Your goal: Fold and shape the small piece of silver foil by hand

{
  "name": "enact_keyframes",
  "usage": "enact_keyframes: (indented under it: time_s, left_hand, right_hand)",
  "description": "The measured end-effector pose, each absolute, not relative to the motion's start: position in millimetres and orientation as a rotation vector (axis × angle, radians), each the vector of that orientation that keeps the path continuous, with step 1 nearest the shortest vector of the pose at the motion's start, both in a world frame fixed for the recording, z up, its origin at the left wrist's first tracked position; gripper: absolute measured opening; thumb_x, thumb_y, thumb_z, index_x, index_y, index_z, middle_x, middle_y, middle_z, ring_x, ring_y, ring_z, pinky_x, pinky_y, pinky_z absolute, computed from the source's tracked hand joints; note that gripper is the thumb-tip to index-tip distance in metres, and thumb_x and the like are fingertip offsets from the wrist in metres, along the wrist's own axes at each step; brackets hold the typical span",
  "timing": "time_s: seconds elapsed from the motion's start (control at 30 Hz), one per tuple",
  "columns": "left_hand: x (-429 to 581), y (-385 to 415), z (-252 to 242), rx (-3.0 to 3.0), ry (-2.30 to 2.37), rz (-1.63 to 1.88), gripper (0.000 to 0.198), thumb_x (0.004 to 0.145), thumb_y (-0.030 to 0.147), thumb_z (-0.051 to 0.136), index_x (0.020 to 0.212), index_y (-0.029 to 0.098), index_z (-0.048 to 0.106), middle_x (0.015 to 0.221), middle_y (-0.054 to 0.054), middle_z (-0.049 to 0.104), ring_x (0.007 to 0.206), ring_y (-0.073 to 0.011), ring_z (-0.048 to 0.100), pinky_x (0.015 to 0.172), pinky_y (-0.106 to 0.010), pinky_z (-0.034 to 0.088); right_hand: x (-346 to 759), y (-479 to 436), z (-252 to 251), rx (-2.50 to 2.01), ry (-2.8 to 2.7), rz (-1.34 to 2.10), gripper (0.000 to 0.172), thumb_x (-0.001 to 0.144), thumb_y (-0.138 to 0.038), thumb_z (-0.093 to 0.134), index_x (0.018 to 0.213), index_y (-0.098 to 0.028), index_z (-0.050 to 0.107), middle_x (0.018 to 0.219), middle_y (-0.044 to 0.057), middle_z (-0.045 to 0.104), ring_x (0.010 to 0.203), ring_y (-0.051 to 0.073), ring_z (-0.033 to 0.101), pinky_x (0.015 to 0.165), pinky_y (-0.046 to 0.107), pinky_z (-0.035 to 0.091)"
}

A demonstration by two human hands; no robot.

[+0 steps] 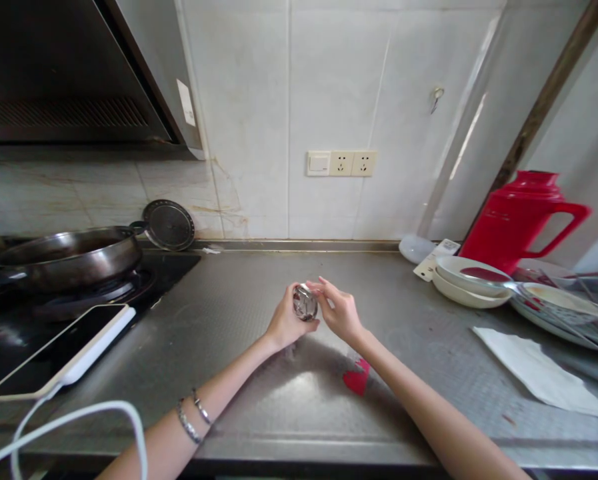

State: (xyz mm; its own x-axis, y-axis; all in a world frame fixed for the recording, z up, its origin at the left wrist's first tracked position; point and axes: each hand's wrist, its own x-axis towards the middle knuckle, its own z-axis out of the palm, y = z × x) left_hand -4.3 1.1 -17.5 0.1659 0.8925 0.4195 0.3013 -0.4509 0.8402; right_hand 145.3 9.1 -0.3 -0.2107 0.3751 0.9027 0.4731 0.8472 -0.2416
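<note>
Above the middle of the counter, my left hand [287, 321] wraps round a small, round, shiny silvery container [305, 304], which faces me with its glinting circular end. I cannot make out exactly what kind it is. My right hand [339, 309] comes in from the right with bent fingers, its fingertips touching the container's upper right rim. Whether they pinch anything small there is too fine to see. Below the hands, a torn red scrap [357, 378] lies on the metal counter [259, 413], beside my right forearm.
At left, a steel pan [73, 260] stands on the black stove, near a phone [61, 353] with a white cable. At right are stacked bowls [471, 283], a red thermos jug [513, 220], plates [553, 307] and a white paper napkin [539, 370]. A range hood [79, 73] overhangs the stove.
</note>
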Motion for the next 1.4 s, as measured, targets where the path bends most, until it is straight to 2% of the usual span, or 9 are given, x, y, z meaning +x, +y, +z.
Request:
enact_keyframes:
  time_s: [0.2, 0.3, 0.4, 0.53, 0.63, 0.87, 1.07, 1.23, 1.4]
  left_hand:
    - [-3.4, 2.9, -17.7, 1.805, 1.01, 1.306, 0.074, 0.054, 0.02, 0.078, 0.116, 0.019, 0.036, 0.106, -0.007, 0.063, 0.091, -0.0192, 0.063, 0.08, -0.03, 0.048]
    - [-2.2, -0.3, -15.6, 1.812, 0.97, 1.304, 0.074, 0.056, 0.019, 0.078, 0.117, 0.019, 0.038, 0.109, -0.007, 0.062, 0.094, -0.0193, 0.062, 0.082, -0.03, 0.048]
    - [-1.5, -3.3, -13.9, 1.818, 0.974, 1.297, 0.074, 0.056, 0.018, 0.078, 0.119, 0.02, 0.04, 0.109, -0.007, 0.062, 0.095, -0.0198, 0.062, 0.084, -0.031, 0.047]
    - [-1.3, -0.8, -16.9, 1.756, 0.988, 1.322, 0.077, 0.054, 0.019, 0.08, 0.12, 0.019, 0.041, 0.108, -0.007, 0.063, 0.098, -0.0207, 0.062, 0.087, -0.031, 0.047]
    - [0.1, 3.9, -20.1, 1.664, 0.971, 1.322, 0.073, 0.053, 0.021, 0.081, 0.116, 0.018, 0.045, 0.107, -0.007, 0.064, 0.096, -0.0202, 0.062, 0.085, -0.032, 0.047]
    - [4.8, 0.5, -11.1, 1.489, 0.905, 1.327, 0.065, 0.048, 0.016, 0.081, 0.106, 0.016, 0.05, 0.095, -0.004, 0.065, 0.084, -0.017, 0.062, 0.076, -0.028, 0.048]
    - [4.0, -8.6, 0.1, 1.331, 0.967, 1.184, 0.055, 0.055, 0.026, 0.08, 0.101, 0.016, 0.052, 0.071, 0.004, 0.056, 0.056, -0.0096, 0.054, 0.049, -0.022, 0.045]
    - [2.1, -6.9, 3.9, 1.284, 1.01, 1.138, 0.051, 0.058, 0.034, 0.079, 0.098, 0.016, 0.055, 0.079, 0.0, 0.06, 0.059, -0.0106, 0.056, 0.048, -0.023, 0.049]
    - [2.8, -8.9, 3.7, 1.28, 1.009, 1.154, 0.047, 0.056, 0.029, 0.081, 0.092, 0.015, 0.054, 0.072, 0.002, 0.056, 0.058, -0.0098, 0.055, 0.045, -0.021, 0.049]
  right_hand:
    - [144.9, -0.9, 3.6, -0.407, -2.017, -0.215, 0.031, 0.091, -0.008, 0.045, 0.116, -0.02, 0.058, 0.112, 0.009, 0.069, 0.109, 0.02, 0.064, 0.103, 0.046, 0.048]
    - [145.9, -0.1, 6.6, -0.456, -1.952, -0.111, 0.028, 0.092, -0.01, 0.044, 0.112, -0.02, 0.06, 0.108, 0.007, 0.071, 0.102, 0.019, 0.067, 0.104, 0.046, 0.046]
    - [146.0, 3.6, 7.6, -0.648, -1.781, 0.067, 0.023, 0.093, -0.019, 0.046, 0.101, -0.022, 0.067, 0.096, 0.004, 0.074, 0.094, 0.021, 0.07, 0.097, 0.043, 0.052]
    - [145.2, 5.9, 4.3, -0.804, -1.674, 0.191, 0.022, 0.093, -0.027, 0.048, 0.093, -0.022, 0.07, 0.091, 0.005, 0.075, 0.098, 0.025, 0.069, 0.082, 0.037, 0.059]
    - [144.2, 3.6, 0.3, -0.676, -1.747, 0.078, 0.023, 0.093, -0.02, 0.046, 0.102, -0.022, 0.067, 0.098, 0.005, 0.074, 0.099, 0.022, 0.068, 0.095, 0.042, 0.053]
    - [144.7, 4.9, -3.2, -0.506, -1.863, -0.024, 0.026, 0.092, -0.015, 0.044, 0.109, -0.021, 0.063, 0.106, 0.005, 0.072, 0.101, 0.02, 0.068, 0.103, 0.045, 0.048]
    - [146.6, 7.3, -1.8, -0.585, -1.754, -0.025, 0.025, 0.092, -0.015, 0.045, 0.105, -0.022, 0.065, 0.1, 0.004, 0.074, 0.094, 0.021, 0.07, 0.1, 0.044, 0.051]
    - [145.5, 4.6, -3.2, -0.452, -1.869, -0.114, 0.029, 0.091, -0.012, 0.044, 0.114, -0.021, 0.061, 0.107, 0.008, 0.071, 0.104, 0.021, 0.066, 0.101, 0.048, 0.049]
    - [148.4, 10.8, -3.8, -0.517, -1.815, -0.096, 0.026, 0.092, -0.012, 0.044, 0.107, -0.022, 0.063, 0.101, 0.005, 0.073, 0.094, 0.019, 0.07, 0.1, 0.046, 0.05]
